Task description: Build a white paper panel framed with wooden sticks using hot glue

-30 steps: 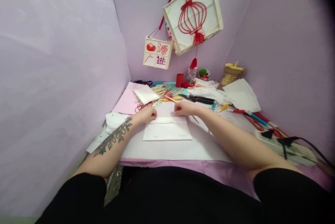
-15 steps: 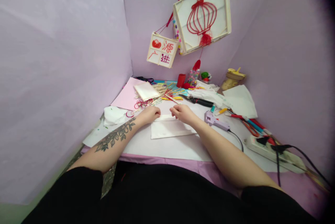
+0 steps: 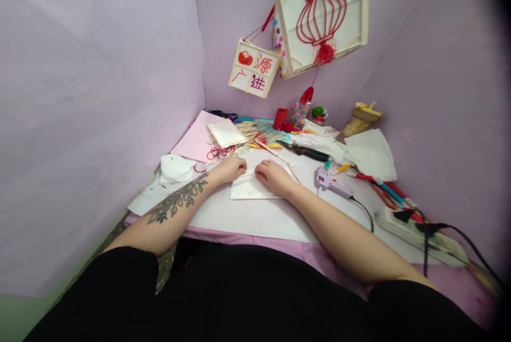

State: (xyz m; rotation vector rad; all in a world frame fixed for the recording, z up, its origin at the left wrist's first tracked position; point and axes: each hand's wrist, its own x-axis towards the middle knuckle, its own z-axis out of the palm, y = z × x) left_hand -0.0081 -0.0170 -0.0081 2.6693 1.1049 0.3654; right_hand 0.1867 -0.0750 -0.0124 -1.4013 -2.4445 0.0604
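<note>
At table centre, on the big white sheet [image 3: 255,219]: left hand [image 3: 230,170] and right hand [image 3: 273,177] both resting on a small folded white paper [image 3: 249,190], knuckles up, fingers curled down and pressing along its far edge, nearly meeting in the middle. Whether pinching the edge or just pressing flat: cannot tell. Folded paper lying flat, near edge showing clear toward the body, right side partly hidden under the right hand. Tattooed left forearm crossing the sheet's left edge.

Just right of the right hand: purple glue gun [image 3: 331,183] lying on its side, black cord trailing off toward a power strip [image 3: 419,227]. Behind the hands: scattered wooden sticks [image 3: 255,137], black-handled scissors [image 3: 305,152], pink paper [image 3: 197,142] with a small white framed panel [image 3: 226,132] on top. Markers [image 3: 383,187] lying by the right wall. Hanging above: a framed red lantern panel [image 3: 323,14] and a smaller character panel [image 3: 253,68].
</note>
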